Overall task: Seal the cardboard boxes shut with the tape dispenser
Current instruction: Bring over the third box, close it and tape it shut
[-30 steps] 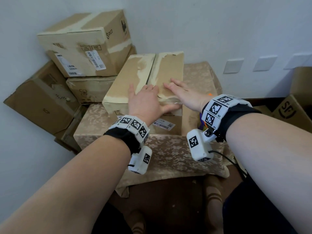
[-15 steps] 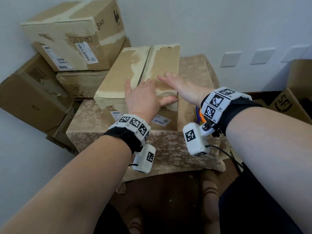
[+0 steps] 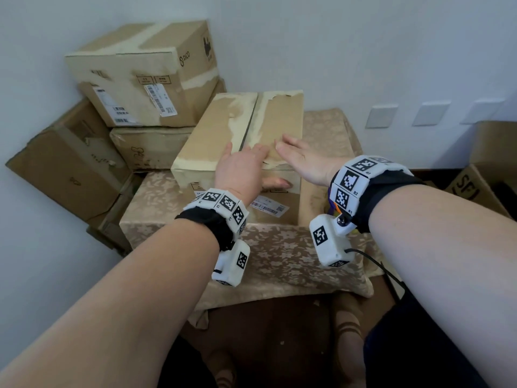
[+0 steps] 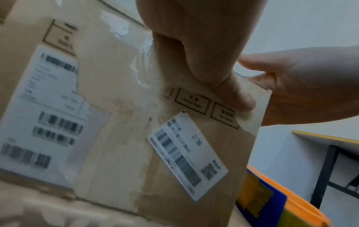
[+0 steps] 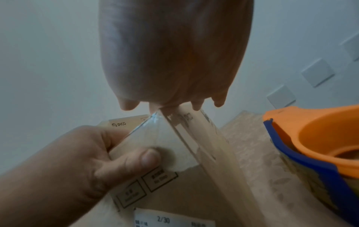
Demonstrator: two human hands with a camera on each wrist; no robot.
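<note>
Box (image 3: 246,141) on table (image 3: 279,256) is pressed by left hand (image 3: 240,169) – fingers flat on top, thumb on front face; right hand (image 3: 305,159) is laid flat, holding nothing – tape dispenser (image 5: 318,153) beside box

bare forearms; black wristbands (image 3: 208,219) carrying white marker-tagged camera blocks (image 3: 331,242), thin black cable

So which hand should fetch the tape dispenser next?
Right. The right hand lies flat and free above the dispenser, while the left hand steadies the box.
</note>
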